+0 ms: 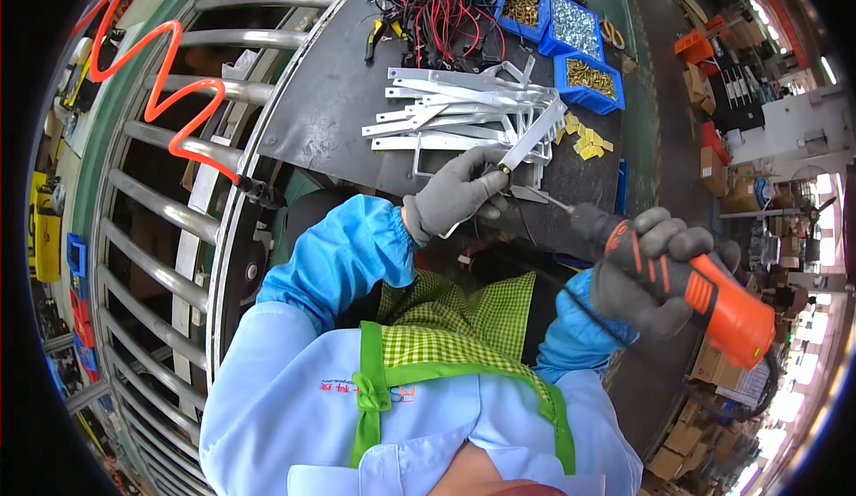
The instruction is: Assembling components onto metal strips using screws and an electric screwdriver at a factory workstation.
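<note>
While you're looking down at the desk [339,95], status as follows:

Left hand [455,194]: you're pinching a flat metal bracket [532,136] in gloved fingers, grip closed tight on its lower end, the strip angling up over the desk.

Right hand [649,273]: you're wrapping a full closed grip around the orange-and-black electric screwdriver [695,291], fingers all the way round the body.

Bit: the driver's bit tip [546,198] is pointing at the bracket's lower end, just beside your left fingers. I can't tell whether it's touching a screw.

Bracket location: held above the front edge of the desk, just in front of the pile of similar metal strips [455,108].

Around it: yellow small parts [586,139] are lying beside the pile; blue bins [571,32] of hardware and a tangle of red and black wires [432,5] are sitting at the back. An orange coiled hose [160,86] is hanging over the roller conveyor [169,184] on your left.

Risk 1: the bit is sitting close to your left fingertips, so a slip off the fastener could be jabbing the glove.

Risk 2: you're holding the bracket freehand, so torque could be twisting it out of your pinch.

Risk 3: the strip pile looks loose, so a swinging bracket could be knocking pieces off.
</note>
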`<state>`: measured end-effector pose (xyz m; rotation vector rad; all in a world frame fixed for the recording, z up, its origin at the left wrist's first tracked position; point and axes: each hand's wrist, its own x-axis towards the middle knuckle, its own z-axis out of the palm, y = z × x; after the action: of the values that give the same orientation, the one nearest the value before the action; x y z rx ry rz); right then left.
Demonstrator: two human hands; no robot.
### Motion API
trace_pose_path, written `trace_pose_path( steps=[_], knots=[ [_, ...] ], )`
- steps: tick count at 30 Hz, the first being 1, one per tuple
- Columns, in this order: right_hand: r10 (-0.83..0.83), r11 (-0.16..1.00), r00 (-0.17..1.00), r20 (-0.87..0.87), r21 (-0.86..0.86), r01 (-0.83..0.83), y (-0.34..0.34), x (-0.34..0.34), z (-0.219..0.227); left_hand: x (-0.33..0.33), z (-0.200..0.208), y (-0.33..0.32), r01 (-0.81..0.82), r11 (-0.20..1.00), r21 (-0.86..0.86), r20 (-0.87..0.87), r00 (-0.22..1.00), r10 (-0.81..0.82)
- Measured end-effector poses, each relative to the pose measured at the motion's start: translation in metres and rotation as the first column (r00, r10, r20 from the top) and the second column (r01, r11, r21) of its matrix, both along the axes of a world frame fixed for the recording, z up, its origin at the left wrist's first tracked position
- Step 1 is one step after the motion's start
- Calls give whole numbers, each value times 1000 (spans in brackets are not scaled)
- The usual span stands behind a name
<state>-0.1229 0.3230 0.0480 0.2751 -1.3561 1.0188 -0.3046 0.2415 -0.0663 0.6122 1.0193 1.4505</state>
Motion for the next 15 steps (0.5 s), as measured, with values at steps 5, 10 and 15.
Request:
trace_pose_path(
  steps=[5, 10, 15],
  knots=[
    [53, 997, 998, 19, 48, -54, -16, -23, -8, 1, -12, -4, -5, 1000, 3, -67, 998, 5],
    [16, 993, 1000, 18, 120, -18, -16, -36, -12, -1, -13, -6, -17, 999, -30, -105, 994, 14],
    [-47, 992, 999, 7, 120, 45, -14, -37, -14, -1, -8, -10, -13, 998, -64, -113, 994, 6]
  ],
)
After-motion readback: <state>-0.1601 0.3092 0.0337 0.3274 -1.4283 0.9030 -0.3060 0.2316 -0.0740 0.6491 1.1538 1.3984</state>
